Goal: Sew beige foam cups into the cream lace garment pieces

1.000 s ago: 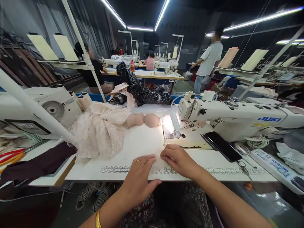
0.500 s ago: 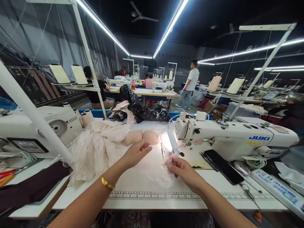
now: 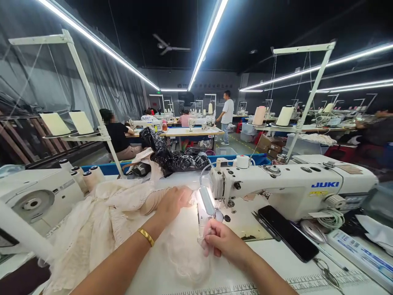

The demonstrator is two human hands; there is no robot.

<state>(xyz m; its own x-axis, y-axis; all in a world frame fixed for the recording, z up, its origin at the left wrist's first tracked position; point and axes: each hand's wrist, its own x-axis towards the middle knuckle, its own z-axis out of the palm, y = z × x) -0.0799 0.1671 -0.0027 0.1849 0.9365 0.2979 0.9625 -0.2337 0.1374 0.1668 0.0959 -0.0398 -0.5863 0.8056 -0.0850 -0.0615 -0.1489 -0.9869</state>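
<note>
- Cream lace garment (image 3: 104, 229) heaped left of the sewing machine (image 3: 285, 192), partly beneath the left forearm (image 3: 123, 252).
- Left hand (image 3: 175, 200) at beige fabric (image 3: 150, 200) by the lit lamp (image 3: 208, 200) (whether it grips, I cannot tell).
- Right hand (image 3: 216, 238), apart from it, pinches sheer fabric (image 3: 187, 254).
- That lamp blocks part of my view of the needle end (image 3: 225, 188).
- Black phone (image 3: 288, 232) beside the machine; black plastic bag (image 3: 187, 160) behind.

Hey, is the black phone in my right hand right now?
No, the black phone lies in front of the white sewing machine, apart from the right hand, which pinches pale sheer fabric.
</note>
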